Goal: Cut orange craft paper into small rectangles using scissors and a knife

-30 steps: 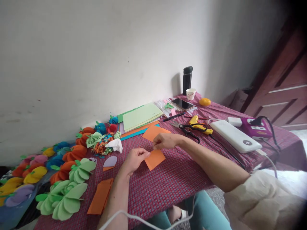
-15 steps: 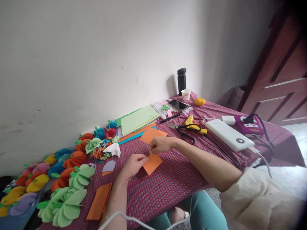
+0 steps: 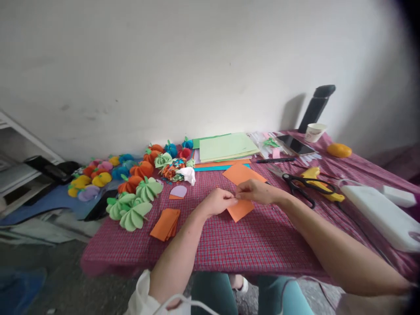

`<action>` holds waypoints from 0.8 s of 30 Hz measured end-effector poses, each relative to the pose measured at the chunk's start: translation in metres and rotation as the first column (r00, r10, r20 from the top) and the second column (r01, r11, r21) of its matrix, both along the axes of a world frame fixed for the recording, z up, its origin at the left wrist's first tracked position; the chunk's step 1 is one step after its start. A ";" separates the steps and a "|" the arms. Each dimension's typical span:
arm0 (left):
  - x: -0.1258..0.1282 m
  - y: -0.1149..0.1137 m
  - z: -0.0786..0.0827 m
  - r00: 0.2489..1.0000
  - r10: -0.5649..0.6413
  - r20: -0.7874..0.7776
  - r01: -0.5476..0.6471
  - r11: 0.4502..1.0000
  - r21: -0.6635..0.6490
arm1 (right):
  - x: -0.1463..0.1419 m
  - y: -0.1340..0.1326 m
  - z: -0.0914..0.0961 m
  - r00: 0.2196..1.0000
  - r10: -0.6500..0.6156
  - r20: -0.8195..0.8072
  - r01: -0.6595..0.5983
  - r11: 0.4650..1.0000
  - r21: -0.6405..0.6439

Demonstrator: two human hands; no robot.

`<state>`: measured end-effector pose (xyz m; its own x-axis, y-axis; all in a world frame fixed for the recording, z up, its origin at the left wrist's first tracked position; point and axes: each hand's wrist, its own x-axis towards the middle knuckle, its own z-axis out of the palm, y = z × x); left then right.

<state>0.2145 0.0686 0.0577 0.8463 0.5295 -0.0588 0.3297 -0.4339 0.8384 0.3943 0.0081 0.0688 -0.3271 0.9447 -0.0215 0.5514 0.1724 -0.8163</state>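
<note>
My left hand (image 3: pixel 216 202) pinches the upper left edge of a small orange sheet of paper (image 3: pixel 241 211) on the checked tablecloth. Close beside it, my right hand (image 3: pixel 255 191) has thumb and fingers pressed together at the same sheet's top edge. The two sets of fingertips nearly meet and cover that edge. Just behind my right hand lies another orange sheet (image 3: pixel 243 172). Left of my left hand are a stack of folded orange pieces (image 3: pixel 166 224) and a rounded lilac paper piece (image 3: pixel 179 191).
Finished paper pumpkins (image 3: pixel 133 186) in several colours crowd the left side. Paper sheets (image 3: pixel 226 146) lie against the wall. On the right are black scissors (image 3: pixel 297 181), a yellow glue gun (image 3: pixel 316 181), a white power bank (image 3: pixel 377 214), a phone (image 3: pixel 296 145), a paper cup (image 3: pixel 315 132) and a black bottle (image 3: pixel 315 109).
My view has swung to the left, so the table's things sit further right in the picture. Both hands stay at the small orange sheet, their fingertips still pinched close together.
</note>
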 end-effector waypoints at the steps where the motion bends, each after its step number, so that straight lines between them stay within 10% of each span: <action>1: -0.001 0.000 0.000 1.000 -0.011 0.005 0.012 1.000 -0.018 | -0.001 0.000 0.001 1.000 0.006 -0.006 -0.006 1.000 -0.016; 11: -0.003 0.003 0.000 0.985 0.142 0.093 -0.129 0.983 -0.134 | 0.008 0.000 0.006 0.951 -0.270 -0.149 0.253 0.960 -0.124; 24: -0.021 -0.016 0.005 0.965 0.253 0.073 -0.254 0.967 0.003 | 0.010 0.002 -0.001 0.949 -0.268 -0.166 0.265 0.963 -0.040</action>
<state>0.1940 0.0529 0.0625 0.6858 0.7278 0.0047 0.3695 -0.3538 0.8592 0.4044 0.0103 0.0682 -0.0637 0.9980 -0.0044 0.4296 0.0234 -0.9027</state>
